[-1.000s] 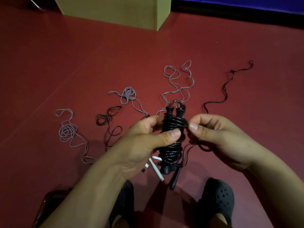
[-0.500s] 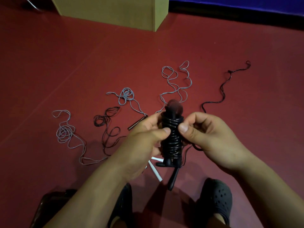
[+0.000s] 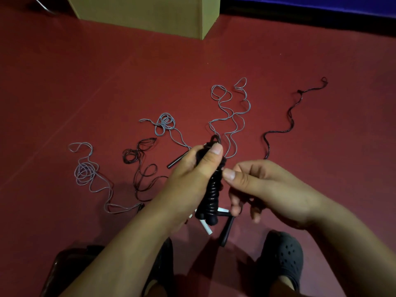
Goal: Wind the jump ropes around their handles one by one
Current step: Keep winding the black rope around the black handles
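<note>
Left hand (image 3: 192, 174) gripping upright wound jump rope (image 3: 211, 189); right hand (image 3: 263, 191) beside, fingers curled, grasp unclear.

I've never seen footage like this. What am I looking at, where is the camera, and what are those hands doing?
No machine here: a person wears a camera on the head, looking down at both hands. The left hand grips a black jump rope wound around its paired handles. The right hand is beside the bundle, fingers curled; what it holds is hidden. On the dark red floor lie loose grey ropes, thin black ropes and a tan cardboard box.
</note>
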{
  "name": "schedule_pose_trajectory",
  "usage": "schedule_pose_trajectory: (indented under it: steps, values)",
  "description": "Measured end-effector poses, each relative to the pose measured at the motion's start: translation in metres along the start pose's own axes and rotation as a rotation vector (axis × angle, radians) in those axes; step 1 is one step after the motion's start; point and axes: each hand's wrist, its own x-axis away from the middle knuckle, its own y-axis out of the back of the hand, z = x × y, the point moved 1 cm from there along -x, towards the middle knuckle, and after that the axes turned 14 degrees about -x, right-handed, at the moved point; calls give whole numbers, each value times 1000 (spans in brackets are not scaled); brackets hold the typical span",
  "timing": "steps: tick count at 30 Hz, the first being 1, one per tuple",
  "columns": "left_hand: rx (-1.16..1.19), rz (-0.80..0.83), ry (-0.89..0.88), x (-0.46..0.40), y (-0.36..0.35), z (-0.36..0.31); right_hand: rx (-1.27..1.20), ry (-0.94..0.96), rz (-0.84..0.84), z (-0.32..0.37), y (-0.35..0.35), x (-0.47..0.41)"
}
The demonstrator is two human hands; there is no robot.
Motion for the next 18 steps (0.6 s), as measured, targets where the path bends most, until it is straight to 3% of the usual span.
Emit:
schedule_pose_trajectory:
  steps: [7, 18]
  values:
    - [24, 18, 31, -1, 3, -1, -315, -135, 92, 6, 9, 4]
    - [112, 207, 113, 4, 3, -4, -386, 153, 19, 7, 22, 1]
